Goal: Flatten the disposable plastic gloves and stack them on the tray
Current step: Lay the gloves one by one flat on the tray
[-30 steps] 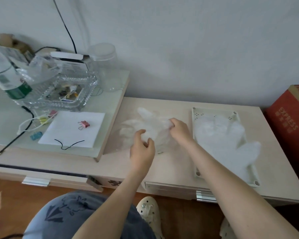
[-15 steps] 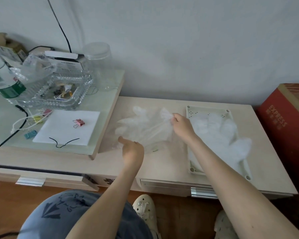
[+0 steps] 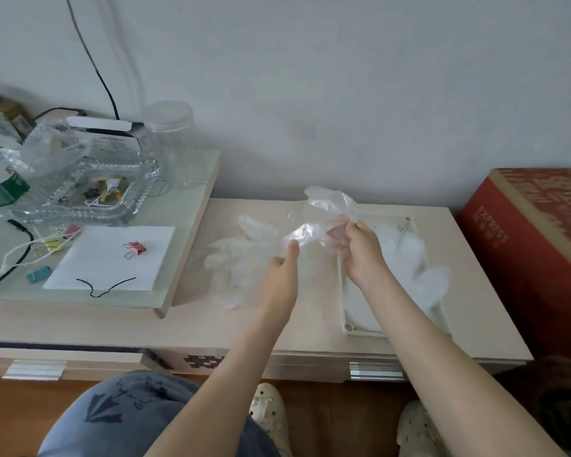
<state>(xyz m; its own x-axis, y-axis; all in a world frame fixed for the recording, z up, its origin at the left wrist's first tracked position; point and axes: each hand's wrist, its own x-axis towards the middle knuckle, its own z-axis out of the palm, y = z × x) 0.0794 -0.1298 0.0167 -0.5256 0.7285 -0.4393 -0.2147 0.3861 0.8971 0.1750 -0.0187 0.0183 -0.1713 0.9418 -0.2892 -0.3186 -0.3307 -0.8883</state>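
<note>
Now our right hand (image 3: 360, 255) grips the held glove (image 3: 330, 209), fingers curled round its bunched right end, with the film lifted clear of the table (image 3: 277, 331). Our left hand (image 3: 281, 282) reaches up to the film's left edge. Its fingertips meet the plastic, but we cannot tell whether they pinch it or only touch it (the clear film blurs the contact). The glove between the hands is crumpled, its top puffed up towards the far wall.

Just left of the hands, the loose gloves (image 3: 241, 258) lie spread on the table, thin and hard to count. Just right of them sits the tray (image 3: 345, 321), and the stacked gloves (image 3: 406, 255) lie flat on it, their fingers spilling over its right rim. Further right stands a red box (image 3: 524, 245). On the raised shelf to the far left are a glass dish (image 3: 89, 196), a jar (image 3: 170, 143) and a sheet of paper (image 3: 112, 258).

We judge the task to be partly done. Some gloves are already flat on the tray. The one in hand needs pulling smooth and laying on the pile, and those on the table have yet to follow.
</note>
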